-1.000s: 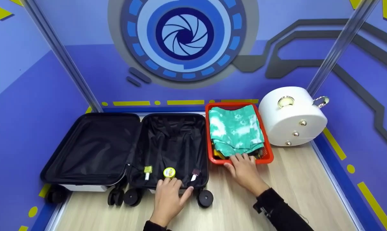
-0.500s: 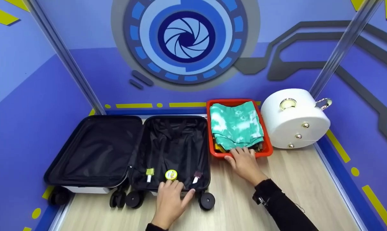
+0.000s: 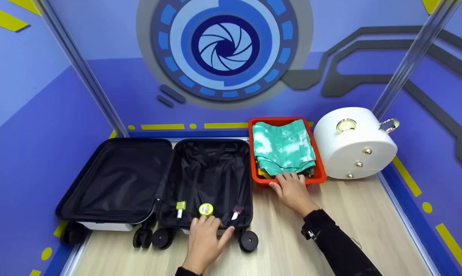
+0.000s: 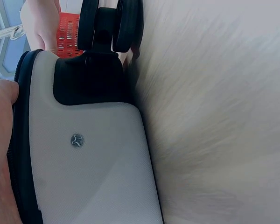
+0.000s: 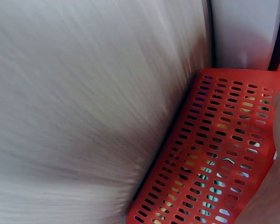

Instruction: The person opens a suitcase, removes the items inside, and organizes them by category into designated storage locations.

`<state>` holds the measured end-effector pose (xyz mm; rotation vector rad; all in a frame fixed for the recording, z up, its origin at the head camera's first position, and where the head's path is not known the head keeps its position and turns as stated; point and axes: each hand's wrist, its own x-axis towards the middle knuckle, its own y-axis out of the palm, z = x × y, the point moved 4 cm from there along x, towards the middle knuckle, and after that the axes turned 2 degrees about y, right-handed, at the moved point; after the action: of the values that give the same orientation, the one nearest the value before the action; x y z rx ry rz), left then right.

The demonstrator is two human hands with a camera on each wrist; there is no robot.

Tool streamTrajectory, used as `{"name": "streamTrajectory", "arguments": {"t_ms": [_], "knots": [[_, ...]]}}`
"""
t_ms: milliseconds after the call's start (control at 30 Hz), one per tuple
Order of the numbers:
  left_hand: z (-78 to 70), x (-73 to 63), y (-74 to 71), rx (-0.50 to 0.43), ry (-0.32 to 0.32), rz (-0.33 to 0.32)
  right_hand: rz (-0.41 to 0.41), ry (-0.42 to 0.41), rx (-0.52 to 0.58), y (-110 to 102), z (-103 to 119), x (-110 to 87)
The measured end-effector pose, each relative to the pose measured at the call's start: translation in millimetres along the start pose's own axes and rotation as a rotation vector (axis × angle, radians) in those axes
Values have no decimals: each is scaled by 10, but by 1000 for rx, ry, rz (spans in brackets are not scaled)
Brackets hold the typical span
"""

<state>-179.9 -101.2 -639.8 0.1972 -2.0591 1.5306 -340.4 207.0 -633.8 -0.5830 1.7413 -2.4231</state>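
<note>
A suitcase lies unfolded, its black lid half [image 3: 116,180] on the left and its black-lined half [image 3: 212,172] on the right. My left hand [image 3: 204,241] rests on the front rim of the right half, fingers over the edge and thumb spread. By its fingertips lies a round yellow-rimmed tin [image 3: 206,209]. A yellow-green bottle with a white cap [image 3: 180,209] and a dark bottle with a white cap [image 3: 236,212] lie to either side. My right hand [image 3: 294,195] holds the front rim of the red basket [image 3: 320,168]. Folded green-and-white tie-dye cloth [image 3: 284,147] fills its top.
A white round case [image 3: 355,143] with gold studs stands right of the basket. Black suitcase wheels [image 3: 248,240] jut out at the front. A blue wall [image 3: 112,84] bounds the back. Wooden floor [image 3: 361,214] shows in front of the basket.
The red basket has slid back toward the wall with my right hand on its rim. My left hand stays on the suitcase rim. The head view has shifted slightly.
</note>
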Motion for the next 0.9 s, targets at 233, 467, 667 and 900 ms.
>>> {"name": "streamTrajectory", "arguments": {"t_ms": [233, 467, 667, 900], "knots": [[8, 1, 0, -5, -5, -2, -7, 6, 21, 20, -15, 12], [-8, 4, 27, -14, -18, 24, -52, 20, 111, 40, -80, -18], [-23, 9, 45, -17, -14, 30, -145, 20, 204, -73, -131, -81], [3, 1, 25, 1, -4, 0, -216, -38, 234, -432, -165, -128]]}}
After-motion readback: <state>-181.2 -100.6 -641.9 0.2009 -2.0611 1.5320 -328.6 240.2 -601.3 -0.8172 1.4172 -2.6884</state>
